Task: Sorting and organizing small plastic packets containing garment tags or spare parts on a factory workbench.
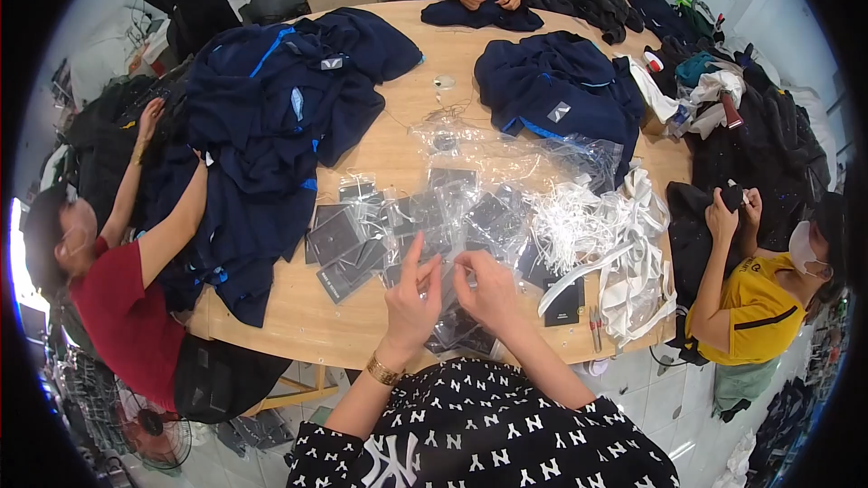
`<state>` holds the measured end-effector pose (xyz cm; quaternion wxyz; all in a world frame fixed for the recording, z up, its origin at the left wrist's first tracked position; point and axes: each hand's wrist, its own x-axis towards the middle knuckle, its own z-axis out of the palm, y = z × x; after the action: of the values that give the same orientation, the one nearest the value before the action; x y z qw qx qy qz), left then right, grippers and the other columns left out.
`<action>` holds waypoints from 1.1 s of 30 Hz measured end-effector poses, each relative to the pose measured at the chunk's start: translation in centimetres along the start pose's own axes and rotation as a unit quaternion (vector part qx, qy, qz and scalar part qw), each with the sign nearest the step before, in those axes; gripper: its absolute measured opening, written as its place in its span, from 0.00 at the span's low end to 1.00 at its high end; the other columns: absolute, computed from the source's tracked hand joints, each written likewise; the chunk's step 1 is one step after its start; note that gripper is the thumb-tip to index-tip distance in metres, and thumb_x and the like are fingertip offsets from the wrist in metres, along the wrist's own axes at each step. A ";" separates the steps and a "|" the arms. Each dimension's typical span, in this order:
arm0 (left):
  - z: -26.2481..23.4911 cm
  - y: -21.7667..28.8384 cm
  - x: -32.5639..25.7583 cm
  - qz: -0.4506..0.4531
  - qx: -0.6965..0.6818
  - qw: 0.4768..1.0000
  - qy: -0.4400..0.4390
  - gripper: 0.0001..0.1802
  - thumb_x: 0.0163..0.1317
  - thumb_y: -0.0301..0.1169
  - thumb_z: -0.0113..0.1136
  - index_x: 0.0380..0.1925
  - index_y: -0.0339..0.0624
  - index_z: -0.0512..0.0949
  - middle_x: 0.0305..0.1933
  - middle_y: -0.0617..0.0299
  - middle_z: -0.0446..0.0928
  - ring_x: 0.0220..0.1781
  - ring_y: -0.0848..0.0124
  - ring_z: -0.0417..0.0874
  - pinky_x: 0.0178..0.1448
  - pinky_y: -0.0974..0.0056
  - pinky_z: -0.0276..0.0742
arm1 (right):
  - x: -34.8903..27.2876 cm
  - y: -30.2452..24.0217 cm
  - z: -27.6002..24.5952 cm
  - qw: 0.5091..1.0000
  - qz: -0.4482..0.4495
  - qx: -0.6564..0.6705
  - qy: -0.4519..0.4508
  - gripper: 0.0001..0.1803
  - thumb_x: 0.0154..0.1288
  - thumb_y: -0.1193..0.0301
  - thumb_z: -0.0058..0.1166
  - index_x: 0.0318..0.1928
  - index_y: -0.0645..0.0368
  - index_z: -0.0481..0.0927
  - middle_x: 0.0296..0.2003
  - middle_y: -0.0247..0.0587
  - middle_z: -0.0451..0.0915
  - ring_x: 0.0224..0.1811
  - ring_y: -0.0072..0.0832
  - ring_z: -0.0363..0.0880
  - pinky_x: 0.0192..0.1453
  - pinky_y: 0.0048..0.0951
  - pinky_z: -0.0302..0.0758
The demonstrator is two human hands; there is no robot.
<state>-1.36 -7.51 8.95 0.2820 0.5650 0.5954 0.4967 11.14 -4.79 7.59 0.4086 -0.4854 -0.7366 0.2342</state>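
My left hand (413,296) and my right hand (488,291) are close together above the near edge of the table. Their fingertips pinch and almost meet, the left forefinger pointing up; what they hold is too small or too see-through to make out. Just beyond the fingers, clear plastic bags (506,217) lie with dark hang tags (340,280) in a loose pile. More dark pieces in clear plastic (466,334) lie below my hands. Right of my right hand are a bundle of white strings (571,224) and a dark tag (562,303).
White tapes (642,294) and a pair of slim pointed tools (595,329) lie at the right edge. Navy garments (271,145) cover the table's left, another navy garment (561,90) the far right. Co-workers sit left, right and across the wooden table (371,163); a fan (154,429) stands lower left.
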 end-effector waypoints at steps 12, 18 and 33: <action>0.4 -0.3 -0.6 0.055 0.021 0.998 0.005 0.29 0.56 0.20 0.52 0.59 0.38 0.58 0.36 0.50 0.79 0.36 0.62 0.82 0.36 0.66 0.79 | -0.1 -0.3 0.0 0.999 -0.031 -0.020 -0.010 0.07 0.54 0.76 0.51 0.34 0.61 0.71 0.26 0.43 0.74 0.25 0.39 0.76 0.26 0.32 0.72; 0.4 -0.1 -0.9 0.051 -0.033 0.998 0.010 0.26 0.57 0.21 0.52 0.57 0.35 0.60 0.35 0.52 0.80 0.35 0.68 0.82 0.36 0.69 0.78 | 0.4 -0.1 -1.0 0.988 0.070 0.124 -0.062 0.13 0.55 0.77 0.52 0.43 0.59 0.73 0.25 0.42 0.77 0.21 0.32 0.75 0.25 0.26 0.70; -0.1 -2.9 0.0 -0.216 -0.408 0.876 -0.141 0.11 0.60 0.26 0.52 0.41 0.34 0.76 0.39 0.61 0.78 0.37 0.79 0.76 0.41 0.75 0.72 | 1.1 0.4 -2.7 0.972 0.051 0.202 -0.105 0.06 0.56 0.78 0.52 0.36 0.63 0.76 0.28 0.39 0.76 0.27 0.22 0.75 0.31 0.20 0.71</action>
<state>-2.58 -7.14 6.30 0.6689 0.3214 0.4007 0.5373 13.38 -3.79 9.21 0.4058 -0.4023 -0.6872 0.4486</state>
